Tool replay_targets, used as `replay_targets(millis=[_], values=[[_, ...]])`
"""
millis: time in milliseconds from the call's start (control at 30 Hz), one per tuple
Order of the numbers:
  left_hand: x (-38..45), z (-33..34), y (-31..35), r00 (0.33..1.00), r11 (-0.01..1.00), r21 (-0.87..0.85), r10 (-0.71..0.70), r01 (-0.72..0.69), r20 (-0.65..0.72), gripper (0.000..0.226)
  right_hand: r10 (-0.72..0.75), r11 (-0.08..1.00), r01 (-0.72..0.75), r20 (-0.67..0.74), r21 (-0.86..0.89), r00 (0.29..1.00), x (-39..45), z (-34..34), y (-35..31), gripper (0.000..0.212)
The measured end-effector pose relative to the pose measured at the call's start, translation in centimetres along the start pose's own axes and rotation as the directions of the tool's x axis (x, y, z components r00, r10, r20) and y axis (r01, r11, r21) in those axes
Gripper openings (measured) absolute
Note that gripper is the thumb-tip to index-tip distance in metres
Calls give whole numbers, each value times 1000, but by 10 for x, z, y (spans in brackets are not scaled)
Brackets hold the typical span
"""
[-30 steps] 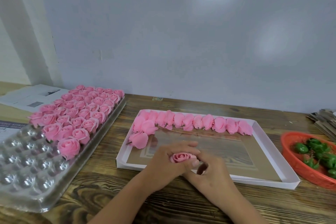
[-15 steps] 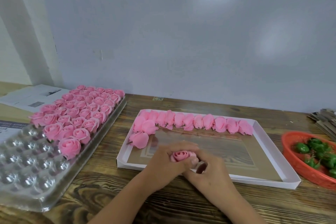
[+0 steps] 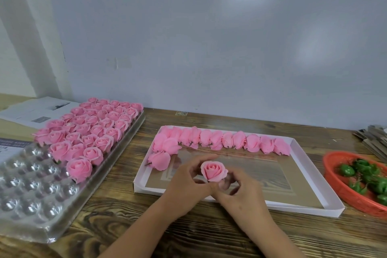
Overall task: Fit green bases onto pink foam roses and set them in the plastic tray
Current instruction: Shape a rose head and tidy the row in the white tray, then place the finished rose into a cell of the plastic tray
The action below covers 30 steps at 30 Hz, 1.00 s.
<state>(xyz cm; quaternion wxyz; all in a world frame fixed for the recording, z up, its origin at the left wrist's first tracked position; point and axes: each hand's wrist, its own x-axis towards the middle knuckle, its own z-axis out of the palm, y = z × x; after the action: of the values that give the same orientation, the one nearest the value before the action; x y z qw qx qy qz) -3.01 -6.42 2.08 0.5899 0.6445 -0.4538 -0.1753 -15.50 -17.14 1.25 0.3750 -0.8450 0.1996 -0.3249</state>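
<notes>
Pink rose [image 3: 214, 171] (bloom up) pinched by left hand [image 3: 186, 186] and right hand [image 3: 238, 192] fingers.

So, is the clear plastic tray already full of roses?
No: the clear plastic tray has pink roses only in its far part, while its near cups sit empty.

No text can be read: the printed sheets [image 3: 39, 111] at the far left and the small sticker [image 3: 181, 113] on the table [image 3: 188, 234] edge are too blurred
</notes>
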Motion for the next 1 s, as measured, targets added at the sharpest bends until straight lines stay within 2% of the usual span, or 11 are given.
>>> replay_targets(millis=[100, 333, 433, 533, 667, 767, 867, 1000], values=[[-1, -4, 3, 999, 999, 9, 39, -39, -35, 50, -22, 1000, 22, -27, 7, 999, 0, 1, -1, 28], [-27, -24, 16, 996, 998, 66, 23, -18, -82, 43, -23, 999, 23, -3, 36, 1000, -4, -2, -5, 54], [-48, -51, 18, 985, 990, 138, 26, -2, -168, 40, -37, 999, 36, 1, 36, 999, -5, -2, -3, 57], [-69, -96, 21, 965, 975, 210, -10, 67, -262, 42, -51, 997, 52, -21, 50, 999, -5, -3, -2, 52], [-90, -170, 29, 955, 880, 427, -87, 208, -285, 55, -56, 994, 62, -73, 86, 996, -4, -4, 1, 49], [-95, -227, 31, 910, 817, 467, -159, 339, -382, 57, -61, 993, 69, -84, 95, 995, -4, -3, 2, 49], [-92, -289, 11, 867, 782, 473, -165, 406, -470, 64, -65, 993, 73, -85, 95, 994, -4, -3, 3, 48], [-81, -328, -11, 854, 713, 517, -226, 473, -469, 71, -68, 992, 76, -90, 95, 994, -3, -3, 5, 50]])
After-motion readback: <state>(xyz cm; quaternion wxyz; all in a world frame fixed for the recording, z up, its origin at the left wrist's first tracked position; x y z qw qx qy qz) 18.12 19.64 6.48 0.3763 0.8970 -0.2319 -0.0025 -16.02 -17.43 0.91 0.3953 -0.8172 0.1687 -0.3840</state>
